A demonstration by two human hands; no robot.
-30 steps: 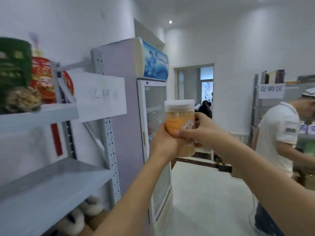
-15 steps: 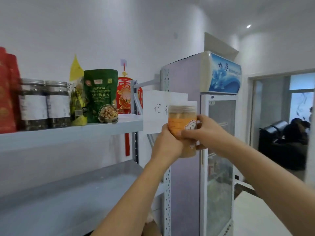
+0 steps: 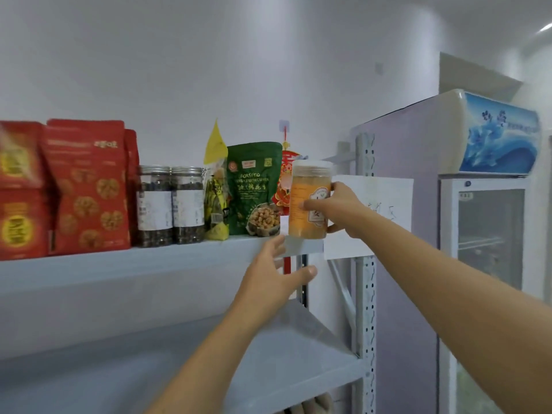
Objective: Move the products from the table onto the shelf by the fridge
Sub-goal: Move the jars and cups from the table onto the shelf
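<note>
Gripping the jar (image 3: 304, 182) mid-body, your right hand (image 3: 343, 210) wraps its label; left hand (image 3: 268, 279) spread, holding nothing, by the shelf (image 3: 149, 264) edge. Rigid, smooth plastic, likely light: hold below the lid.

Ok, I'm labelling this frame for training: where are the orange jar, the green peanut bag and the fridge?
orange jar (image 3: 309, 186), head view, upper part of its label.
green peanut bag (image 3: 254, 180), head view, printed front, mid-height.
fridge (image 3: 418, 144), head view, lilac side panel.
</note>
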